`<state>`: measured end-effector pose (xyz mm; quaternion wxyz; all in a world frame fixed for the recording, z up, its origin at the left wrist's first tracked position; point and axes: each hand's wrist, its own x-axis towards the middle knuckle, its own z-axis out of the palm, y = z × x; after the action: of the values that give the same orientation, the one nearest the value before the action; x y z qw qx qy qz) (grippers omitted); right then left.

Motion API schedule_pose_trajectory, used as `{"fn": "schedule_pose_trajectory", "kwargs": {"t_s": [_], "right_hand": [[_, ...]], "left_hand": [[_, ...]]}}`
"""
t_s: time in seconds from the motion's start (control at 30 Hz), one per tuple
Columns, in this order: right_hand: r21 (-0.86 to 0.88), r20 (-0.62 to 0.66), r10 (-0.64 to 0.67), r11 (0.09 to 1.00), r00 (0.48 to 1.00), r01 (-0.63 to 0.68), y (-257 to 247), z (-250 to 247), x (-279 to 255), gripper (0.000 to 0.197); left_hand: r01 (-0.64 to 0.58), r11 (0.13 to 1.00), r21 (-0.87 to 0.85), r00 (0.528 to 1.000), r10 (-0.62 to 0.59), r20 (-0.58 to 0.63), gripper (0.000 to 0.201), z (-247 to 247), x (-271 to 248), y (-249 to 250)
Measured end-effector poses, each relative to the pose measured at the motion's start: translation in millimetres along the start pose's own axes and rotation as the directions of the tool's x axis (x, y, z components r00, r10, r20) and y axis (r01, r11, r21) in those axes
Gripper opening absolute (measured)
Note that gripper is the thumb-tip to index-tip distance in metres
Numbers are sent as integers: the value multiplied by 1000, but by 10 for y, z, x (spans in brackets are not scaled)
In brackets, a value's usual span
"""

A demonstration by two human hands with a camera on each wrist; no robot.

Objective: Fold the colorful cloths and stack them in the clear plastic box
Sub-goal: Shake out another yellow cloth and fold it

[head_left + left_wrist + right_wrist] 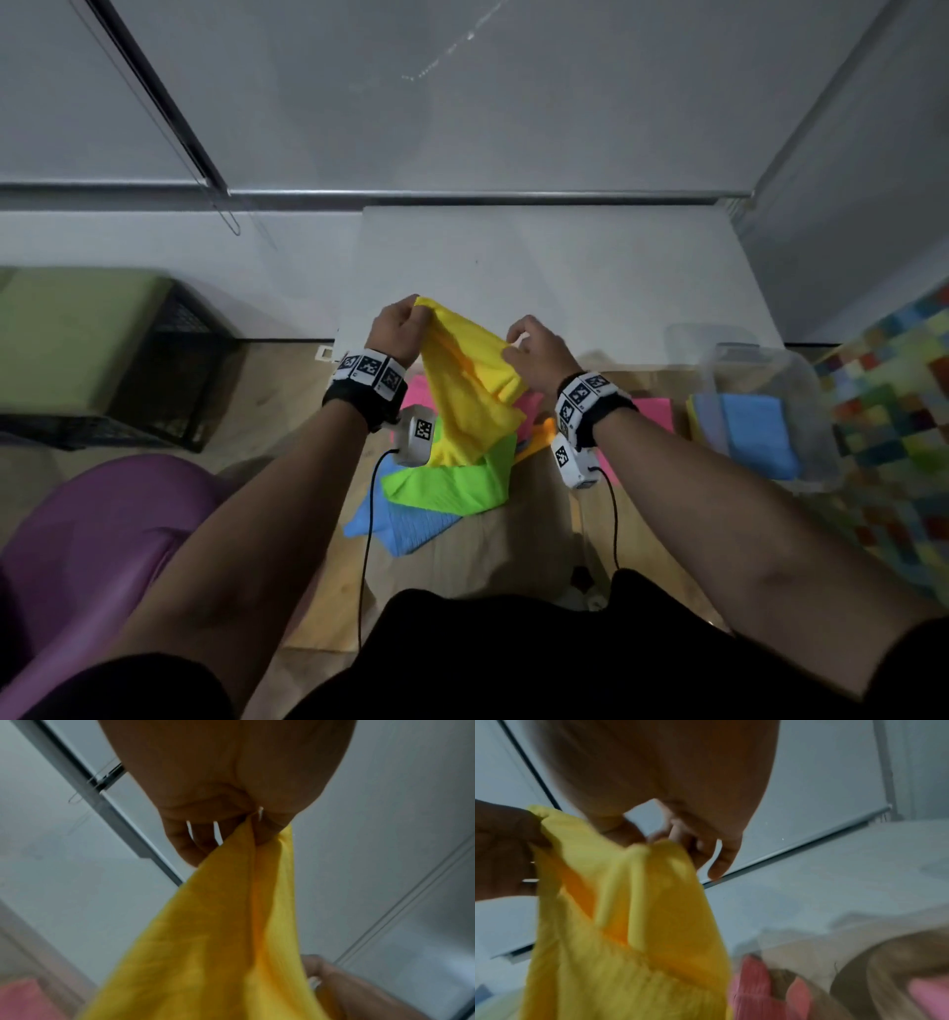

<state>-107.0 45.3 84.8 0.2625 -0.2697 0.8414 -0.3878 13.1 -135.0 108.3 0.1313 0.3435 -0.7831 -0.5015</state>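
Yellow cloth [464, 390]: soft, wrinkly, held up above the pile.
Left hand [395, 329]: pinches one top corner.
Right hand [534, 354]: pinches the other edge.
Clear plastic box [801, 390]: holds a folded blue cloth [760, 437].

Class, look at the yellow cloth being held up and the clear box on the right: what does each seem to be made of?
Yellow cloth: seemingly soft, matte woven or microfibre fabric; it drapes in loose folds between the hands and shows fine ribbing. Clear box: probably translucent, slightly glossy plastic; the folded blue cloth inside shows through its wall.
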Motion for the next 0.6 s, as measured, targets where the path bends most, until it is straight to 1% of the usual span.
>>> {"fn": "schedule_pose_trajectory", "kwargs": {"t_s": [0.03,0.1,0.13,0.17,0.2,0.23,0.27,0.3,0.33,0.37,0.4,0.43,0.5,0.53,0.57,0.6], "right_hand": [[-20,-85,-45,999,995,43,-9,-62,7,15],[-69,-237,-120,992,964,107,-58,-208,40,28],[-87,-279,-153,987,948,133,-90,-277,67,34],[-113,-294,-190,980,937,163,-124,-343,99,39],[-159,-278,-230,968,933,192,-146,-396,123,45],[-241,-231,-271,946,935,215,-157,-439,148,53],[-352,-157,-293,909,943,224,-159,-466,158,58],[-463,-76,-294,857,953,227,-133,-482,168,58],[-539,-7,-273,811,962,226,-83,-494,173,56],[-560,44,-235,799,971,219,-10,-503,183,53],[-523,74,-190,828,979,200,62,-520,187,50],[-447,89,-145,878,985,170,123,-538,181,46],[-233,124,-42,970,991,70,175,-573,141,36],[-106,137,4,994,991,11,186,-590,119,31],[30,138,40,999,990,-45,188,-610,101,26],[169,134,68,981,989,-90,173,-635,74,22]], "left_hand": [[-26,999,29,998,28,-56,23,-44,13,12],[-84,995,61,983,93,-157,24,-123,67,6],[-107,992,72,977,118,-178,24,-146,86,18],[-128,989,78,971,141,-192,23,-156,109,27],[-142,987,74,966,155,-209,23,-159,123,34],[-148,987,58,960,158,-230,24,-162,140,37],[-145,989,34,957,149,-250,26,-177,130,60],[-127,992,9,957,125,-264,28,-195,133,54],[-86,996,-8,961,81,-263,29,-204,140,23],[-37,999,-28,969,29,-246,29,-203,153,-32],[8,999,-46,977,-18,-214,30,-209,152,-86],[32,998,-56,983,-42,-180,29,-210,152,-157],[50,997,-64,988,-59,-142,22,-205,126,-250],[61,995,-79,988,-72,-140,17,-203,96,-249],[73,991,-116,984,-90,-154,15,-209,70,-231],[68,985,-159,977,-98,-187,19,-225,46,-210]]}}
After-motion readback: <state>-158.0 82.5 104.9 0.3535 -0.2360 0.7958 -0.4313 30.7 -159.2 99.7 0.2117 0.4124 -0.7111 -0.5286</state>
